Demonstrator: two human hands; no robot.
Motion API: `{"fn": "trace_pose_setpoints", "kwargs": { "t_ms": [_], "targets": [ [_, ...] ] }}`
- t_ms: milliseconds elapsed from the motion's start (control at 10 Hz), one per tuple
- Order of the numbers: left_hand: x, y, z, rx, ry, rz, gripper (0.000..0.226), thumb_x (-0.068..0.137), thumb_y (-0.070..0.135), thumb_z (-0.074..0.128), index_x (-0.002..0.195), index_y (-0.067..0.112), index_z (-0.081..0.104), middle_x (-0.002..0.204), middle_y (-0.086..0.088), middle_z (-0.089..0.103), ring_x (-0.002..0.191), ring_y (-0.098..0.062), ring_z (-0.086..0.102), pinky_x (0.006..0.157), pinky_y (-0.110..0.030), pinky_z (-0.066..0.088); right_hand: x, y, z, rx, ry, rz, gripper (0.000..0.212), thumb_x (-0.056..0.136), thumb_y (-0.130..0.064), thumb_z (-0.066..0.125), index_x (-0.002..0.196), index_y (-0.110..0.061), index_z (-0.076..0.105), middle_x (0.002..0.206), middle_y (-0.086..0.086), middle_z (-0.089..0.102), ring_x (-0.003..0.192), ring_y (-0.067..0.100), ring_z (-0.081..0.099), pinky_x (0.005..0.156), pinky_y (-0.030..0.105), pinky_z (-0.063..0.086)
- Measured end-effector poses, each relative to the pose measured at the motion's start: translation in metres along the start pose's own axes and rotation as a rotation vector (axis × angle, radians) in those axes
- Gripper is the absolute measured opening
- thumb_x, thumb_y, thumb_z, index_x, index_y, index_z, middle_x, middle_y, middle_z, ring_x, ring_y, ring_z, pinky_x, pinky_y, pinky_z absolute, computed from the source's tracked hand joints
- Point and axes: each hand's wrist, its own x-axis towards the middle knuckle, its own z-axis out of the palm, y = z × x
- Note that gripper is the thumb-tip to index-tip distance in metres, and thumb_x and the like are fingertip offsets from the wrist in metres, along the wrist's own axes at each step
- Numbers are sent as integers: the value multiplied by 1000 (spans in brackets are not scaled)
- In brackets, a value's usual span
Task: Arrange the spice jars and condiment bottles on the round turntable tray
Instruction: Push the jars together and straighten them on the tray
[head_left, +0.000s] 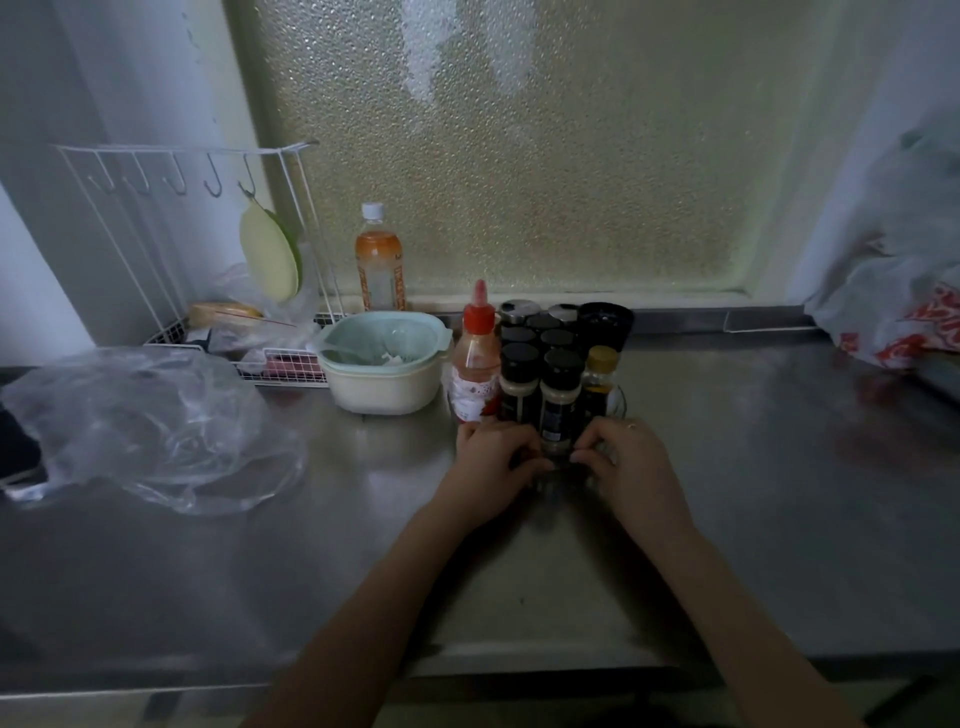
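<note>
A clear round turntable tray (621, 402) stands on the steel counter, packed with several black-capped spice jars (560, 395). A red-capped sauce bottle (475, 358) stands at its left and a small yellow-capped dark bottle (600, 376) at its right. My left hand (491, 457) and my right hand (626, 454) both grip the tray's near rim, fingers curled around it. The rim's front part is hidden by my fingers.
A cream bowl with a mint strainer (384, 364) sits just left of the tray. Behind it stands an orange drink bottle (378, 260). A white wire rack (208, 249) and a crumpled clear plastic bag (150, 426) lie left. Plastic bags (898, 291) sit far right.
</note>
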Motion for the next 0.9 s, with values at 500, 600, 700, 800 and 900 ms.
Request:
{"fn": "trace_pose_setpoints", "kwargs": {
  "t_ms": [500,600,700,800,900],
  "targets": [
    [92,-57,10,11,28,-68,18,75,22,75,68,16,60,71,-3,65,72,-20,56,73,-38,42,110,32,43,18,-6,37,10,75,-6,69,71,-10,61,78,8,62,76,21,54,64,30,36],
    [95,-63,11,20,53,-51,25,75,22,76,64,23,53,67,4,58,68,-17,52,69,-35,40,114,36,46,70,3,41,8,74,-6,69,71,-9,62,79,8,64,77,21,56,66,33,41],
    [90,-61,14,60,81,-47,22,76,22,74,66,18,55,70,-2,62,70,-19,53,69,-34,39,109,35,47,66,18,35,7,74,-7,70,72,-9,63,78,8,65,76,19,55,64,29,35],
    [87,-55,9,65,29,-19,11,77,15,72,79,13,62,83,-6,66,82,-24,59,77,-39,47,111,32,36,124,-63,86,8,77,-11,71,71,-16,67,78,6,69,75,17,59,69,28,41],
    [101,-36,-29,-35,111,40,20,73,12,76,87,15,62,92,-1,63,87,-18,58,78,-35,52,116,22,-11,351,89,110,9,81,-19,70,79,-28,72,80,-3,73,74,5,66,73,24,49]
  ]
}}
